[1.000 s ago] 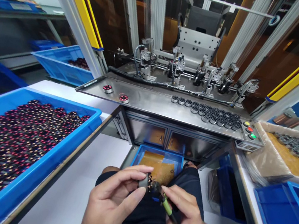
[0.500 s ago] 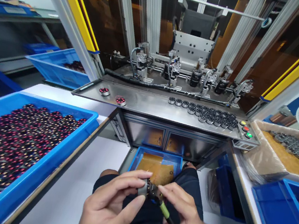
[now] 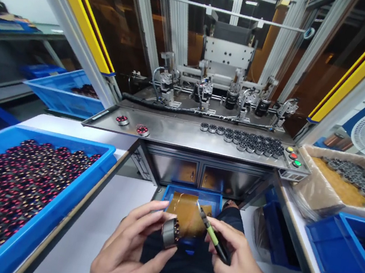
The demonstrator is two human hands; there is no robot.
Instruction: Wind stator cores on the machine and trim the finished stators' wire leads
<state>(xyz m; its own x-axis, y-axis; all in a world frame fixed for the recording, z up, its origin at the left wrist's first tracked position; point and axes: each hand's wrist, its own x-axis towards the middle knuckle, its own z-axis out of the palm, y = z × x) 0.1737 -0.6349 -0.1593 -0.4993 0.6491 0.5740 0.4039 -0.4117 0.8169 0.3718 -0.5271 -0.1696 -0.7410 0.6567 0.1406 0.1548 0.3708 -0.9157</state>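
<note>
Blue bin (image 3: 90,177) of wound cores stands on the table at left. Over the lap, the left hand (image 3: 128,252) fingers grip a wound stator (image 3: 170,232). The right hand (image 3: 237,264) fingers are closed round a green-handled tool (image 3: 212,236), its tip apart from the stator. Judged step: checking the windings. Any cut calls for the tip to be set precisely at the wire ends.

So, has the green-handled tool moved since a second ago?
Yes. The green-handled tool has left the round part; its tip now sits farther up over the small blue bin.
</note>
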